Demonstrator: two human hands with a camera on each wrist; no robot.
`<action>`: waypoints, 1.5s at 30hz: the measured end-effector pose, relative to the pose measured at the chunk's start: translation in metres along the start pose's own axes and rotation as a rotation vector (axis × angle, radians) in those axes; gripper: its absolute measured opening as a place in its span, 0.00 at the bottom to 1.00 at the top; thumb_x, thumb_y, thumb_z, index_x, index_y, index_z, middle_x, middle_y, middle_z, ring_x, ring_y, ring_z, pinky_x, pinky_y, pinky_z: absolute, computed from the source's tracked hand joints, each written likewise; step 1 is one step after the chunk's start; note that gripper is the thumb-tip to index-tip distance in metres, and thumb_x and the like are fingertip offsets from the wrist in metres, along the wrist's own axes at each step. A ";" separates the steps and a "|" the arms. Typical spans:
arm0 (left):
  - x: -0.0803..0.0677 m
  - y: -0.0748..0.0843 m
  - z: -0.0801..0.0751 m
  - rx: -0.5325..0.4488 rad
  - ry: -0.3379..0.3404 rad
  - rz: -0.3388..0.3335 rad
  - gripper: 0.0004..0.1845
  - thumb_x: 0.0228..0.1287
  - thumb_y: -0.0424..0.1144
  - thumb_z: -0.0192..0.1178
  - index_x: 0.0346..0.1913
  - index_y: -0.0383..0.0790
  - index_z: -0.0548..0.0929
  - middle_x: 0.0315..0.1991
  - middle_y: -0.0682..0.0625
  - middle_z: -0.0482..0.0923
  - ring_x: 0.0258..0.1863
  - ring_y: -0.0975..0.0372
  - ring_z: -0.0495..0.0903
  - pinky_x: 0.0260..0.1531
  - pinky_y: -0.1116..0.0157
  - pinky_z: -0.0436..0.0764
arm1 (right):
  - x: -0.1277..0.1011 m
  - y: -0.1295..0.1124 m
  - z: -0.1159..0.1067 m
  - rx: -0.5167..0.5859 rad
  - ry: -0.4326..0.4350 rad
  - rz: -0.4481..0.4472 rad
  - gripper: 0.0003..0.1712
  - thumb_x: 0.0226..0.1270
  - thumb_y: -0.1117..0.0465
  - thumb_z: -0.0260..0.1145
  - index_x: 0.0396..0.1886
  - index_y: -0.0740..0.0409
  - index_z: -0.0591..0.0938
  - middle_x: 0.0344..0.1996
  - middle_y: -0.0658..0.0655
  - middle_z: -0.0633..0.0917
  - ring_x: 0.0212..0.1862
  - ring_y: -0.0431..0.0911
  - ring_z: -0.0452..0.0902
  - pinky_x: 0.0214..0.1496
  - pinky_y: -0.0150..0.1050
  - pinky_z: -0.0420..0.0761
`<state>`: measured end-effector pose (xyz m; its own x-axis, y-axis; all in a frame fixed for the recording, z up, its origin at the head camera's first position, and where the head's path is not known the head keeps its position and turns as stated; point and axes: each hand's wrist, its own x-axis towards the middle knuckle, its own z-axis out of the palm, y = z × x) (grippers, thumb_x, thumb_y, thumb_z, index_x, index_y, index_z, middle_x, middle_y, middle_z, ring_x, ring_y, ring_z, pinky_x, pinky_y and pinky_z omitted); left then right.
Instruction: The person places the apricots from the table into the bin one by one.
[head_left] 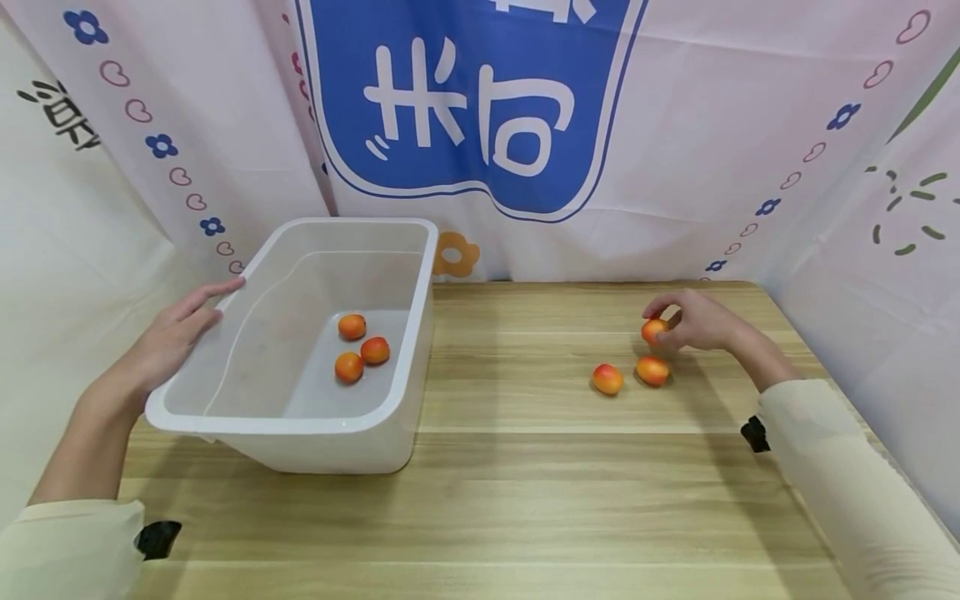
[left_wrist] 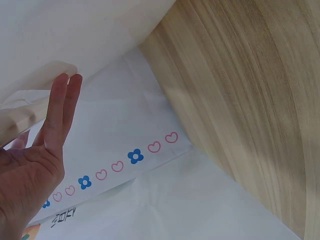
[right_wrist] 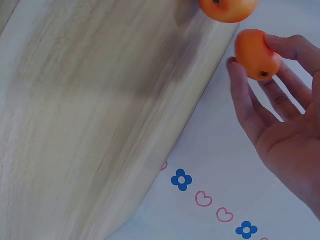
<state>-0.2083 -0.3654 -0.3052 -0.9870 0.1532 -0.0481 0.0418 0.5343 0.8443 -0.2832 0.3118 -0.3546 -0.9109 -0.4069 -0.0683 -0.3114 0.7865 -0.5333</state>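
Observation:
My right hand [head_left: 670, 323] pinches a small orange-red fruit [head_left: 654, 331] between thumb and fingers [right_wrist: 295, 50] at the far right of the wooden table [head_left: 525, 467]. The right wrist view shows this held fruit [right_wrist: 256, 52] up close. Two more such fruits lie on the table just in front of it, one [head_left: 652, 371] nearer the hand and one [head_left: 607, 378] to its left. My left hand [head_left: 197, 310] rests with straight fingers [left_wrist: 65, 100] on the left rim of a white plastic bin [head_left: 420, 275]. Three fruits [head_left: 360, 350] lie inside the bin.
A printed cloth backdrop [head_left: 675, 150] hangs behind the table and along both sides. The bin stands on the left half of the table. Bare wood spans the space between the bin and the loose fruits and the whole front.

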 end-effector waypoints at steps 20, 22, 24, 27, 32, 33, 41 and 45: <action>0.002 0.002 0.000 0.039 0.003 0.024 0.27 0.87 0.48 0.34 0.83 0.62 0.56 0.75 0.30 0.51 0.40 0.76 0.82 0.34 0.67 0.88 | 0.007 -0.009 0.012 -0.009 0.064 -0.109 0.23 0.60 0.70 0.77 0.55 0.73 0.84 0.49 0.69 0.86 0.51 0.63 0.82 0.54 0.58 0.84; 0.002 0.003 0.000 0.040 0.002 0.026 0.27 0.87 0.47 0.34 0.83 0.62 0.56 0.74 0.30 0.52 0.40 0.75 0.82 0.33 0.66 0.89 | 0.008 -0.010 0.013 0.011 0.066 -0.094 0.22 0.59 0.70 0.78 0.53 0.73 0.84 0.47 0.68 0.86 0.51 0.65 0.83 0.55 0.61 0.84; 0.002 0.003 0.000 0.040 0.002 0.030 0.27 0.87 0.47 0.34 0.83 0.61 0.56 0.73 0.31 0.53 0.40 0.75 0.83 0.33 0.65 0.89 | 0.009 -0.011 0.013 0.025 0.073 -0.078 0.20 0.59 0.71 0.78 0.51 0.71 0.84 0.45 0.66 0.87 0.51 0.64 0.84 0.56 0.62 0.82; 0.002 0.003 -0.001 0.033 0.002 0.028 0.27 0.87 0.47 0.35 0.83 0.62 0.57 0.72 0.33 0.54 0.40 0.74 0.83 0.33 0.65 0.89 | 0.010 -0.014 0.014 0.019 0.088 -0.069 0.17 0.58 0.70 0.79 0.47 0.68 0.86 0.43 0.63 0.88 0.49 0.62 0.84 0.57 0.61 0.81; 0.003 0.003 -0.001 0.035 0.000 0.022 0.27 0.87 0.47 0.35 0.83 0.62 0.57 0.75 0.31 0.52 0.41 0.76 0.82 0.34 0.67 0.88 | 0.012 -0.019 0.013 0.008 0.106 -0.087 0.18 0.59 0.67 0.79 0.49 0.67 0.88 0.42 0.61 0.90 0.48 0.58 0.84 0.53 0.55 0.82; 0.003 0.003 -0.001 0.036 0.001 0.020 0.27 0.87 0.47 0.35 0.83 0.62 0.57 0.75 0.30 0.51 0.41 0.76 0.82 0.34 0.67 0.88 | 0.012 -0.020 0.013 0.009 0.110 -0.090 0.18 0.59 0.67 0.79 0.49 0.67 0.88 0.42 0.61 0.90 0.48 0.57 0.84 0.51 0.52 0.83; 0.002 0.000 -0.001 0.033 0.006 0.018 0.27 0.87 0.47 0.35 0.83 0.63 0.57 0.76 0.31 0.51 0.41 0.76 0.82 0.34 0.68 0.88 | 0.018 -0.028 0.010 0.043 0.121 -0.183 0.18 0.61 0.66 0.79 0.50 0.69 0.88 0.42 0.62 0.89 0.43 0.54 0.85 0.46 0.43 0.89; 0.001 -0.002 -0.001 0.027 0.007 0.021 0.26 0.87 0.47 0.36 0.83 0.63 0.58 0.75 0.34 0.53 0.40 0.75 0.82 0.34 0.67 0.88 | 0.022 -0.038 0.007 0.063 0.110 -0.223 0.17 0.61 0.69 0.79 0.49 0.71 0.88 0.41 0.63 0.89 0.41 0.53 0.85 0.47 0.46 0.90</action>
<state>-0.2094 -0.3666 -0.3062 -0.9870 0.1587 -0.0270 0.0662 0.5533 0.8304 -0.2891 0.2699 -0.3422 -0.8464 -0.5117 0.1475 -0.4939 0.6509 -0.5765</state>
